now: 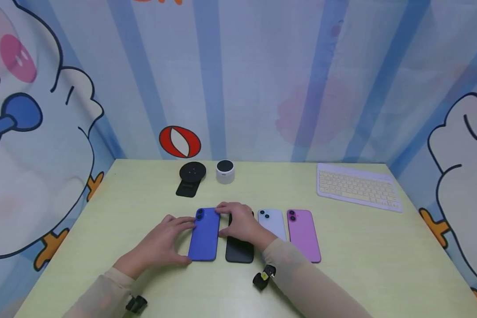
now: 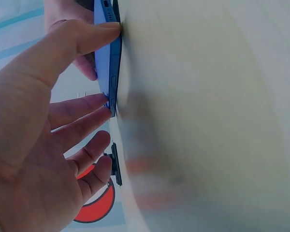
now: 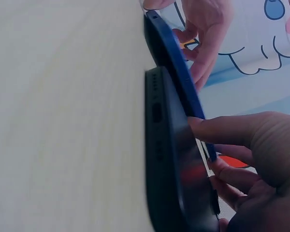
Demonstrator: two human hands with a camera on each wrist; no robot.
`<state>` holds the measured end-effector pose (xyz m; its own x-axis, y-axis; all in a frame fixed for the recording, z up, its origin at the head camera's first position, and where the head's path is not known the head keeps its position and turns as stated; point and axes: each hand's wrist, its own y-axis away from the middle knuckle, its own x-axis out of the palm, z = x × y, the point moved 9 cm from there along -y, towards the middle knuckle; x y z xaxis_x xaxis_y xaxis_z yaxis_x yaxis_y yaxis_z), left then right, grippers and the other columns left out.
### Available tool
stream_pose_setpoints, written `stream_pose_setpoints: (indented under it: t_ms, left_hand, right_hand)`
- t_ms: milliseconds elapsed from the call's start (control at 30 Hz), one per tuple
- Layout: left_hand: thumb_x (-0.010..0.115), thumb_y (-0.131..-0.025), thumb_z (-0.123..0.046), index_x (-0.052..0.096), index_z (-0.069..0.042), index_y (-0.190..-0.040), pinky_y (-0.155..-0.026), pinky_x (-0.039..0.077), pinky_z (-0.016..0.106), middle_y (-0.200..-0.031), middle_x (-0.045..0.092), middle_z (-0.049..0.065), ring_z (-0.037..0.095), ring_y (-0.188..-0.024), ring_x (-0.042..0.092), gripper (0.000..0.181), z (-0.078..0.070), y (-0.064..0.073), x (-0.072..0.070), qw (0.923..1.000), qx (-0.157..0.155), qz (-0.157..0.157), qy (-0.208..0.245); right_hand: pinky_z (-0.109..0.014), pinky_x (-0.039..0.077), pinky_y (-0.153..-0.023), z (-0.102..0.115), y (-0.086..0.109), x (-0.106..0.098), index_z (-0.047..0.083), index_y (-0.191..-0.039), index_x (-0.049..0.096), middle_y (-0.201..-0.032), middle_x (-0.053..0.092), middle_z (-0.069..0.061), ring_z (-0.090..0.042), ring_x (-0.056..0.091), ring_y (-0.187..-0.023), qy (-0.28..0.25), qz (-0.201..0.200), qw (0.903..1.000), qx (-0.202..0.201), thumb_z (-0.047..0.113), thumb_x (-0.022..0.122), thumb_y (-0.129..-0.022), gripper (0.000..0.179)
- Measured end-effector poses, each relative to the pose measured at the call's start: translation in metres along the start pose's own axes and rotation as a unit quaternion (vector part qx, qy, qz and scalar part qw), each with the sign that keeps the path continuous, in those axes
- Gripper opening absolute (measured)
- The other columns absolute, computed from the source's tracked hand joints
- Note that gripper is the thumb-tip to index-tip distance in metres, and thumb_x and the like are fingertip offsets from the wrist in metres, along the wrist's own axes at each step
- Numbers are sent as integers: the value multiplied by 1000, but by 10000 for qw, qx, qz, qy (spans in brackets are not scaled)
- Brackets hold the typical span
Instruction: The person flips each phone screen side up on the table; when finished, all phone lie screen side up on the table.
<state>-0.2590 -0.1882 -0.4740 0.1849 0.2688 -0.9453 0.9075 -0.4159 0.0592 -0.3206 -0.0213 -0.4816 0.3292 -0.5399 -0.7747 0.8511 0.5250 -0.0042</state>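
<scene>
A blue phone [image 1: 204, 243] lies back up on the table, camera lenses at its upper left. My left hand [image 1: 160, 243] touches its left side, thumb at the lower corner and two fingertips against the upper edge. From the other side my right hand [image 1: 240, 221] reaches over a black phone [image 1: 240, 252], its thumb touching the blue phone's right edge and a fingertip at the top right corner. The hand hides much of the black phone's upper part. Further right lie a pale lilac phone [image 1: 275, 223], partly behind the right wrist, and a pink phone [image 1: 304, 235].
Behind the phones are a black stand with a round pad [image 1: 192, 172] and a small white cylinder [image 1: 225, 173] with a black top. A lilac keyboard [image 1: 357, 186] lies at the back right. A printed cloth backdrop [image 1: 254, 79] rises behind the table [image 1: 361, 269].
</scene>
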Motion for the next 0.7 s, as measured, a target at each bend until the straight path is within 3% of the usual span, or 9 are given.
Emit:
stream_pose_setpoints:
  t_ms: [233,500,700]
  left_hand:
    - [93,-67,-51,59,-17,-146,-100,48,47,-156,52,2,23,-123,46,92,5,3,2,9983,-29,37,589]
    - [91,-70,-57,57,-20,-148,-99,50,47,-153,51,5,22,-123,49,93,5,5,4,9923,14,46,1237]
    - [92,-70,-52,55,-25,-147,-94,48,43,-146,56,3,21,-116,50,90,5,5,2,9864,-17,13,1646]
  right_hand:
    - [-52,37,-118,7,5,-9,12,-142,64,-150,59,-8,-33,49,-144,-691,-325,9970,-156,21,90,-80,68]
    - [-52,38,-119,17,9,-10,17,-148,59,-156,53,-4,-30,44,-147,-742,-322,9959,-407,30,89,-82,74]
    - [-52,38,-118,17,10,-11,20,-147,60,-155,52,-5,-31,44,-147,-902,-438,9939,-452,31,90,-81,73]
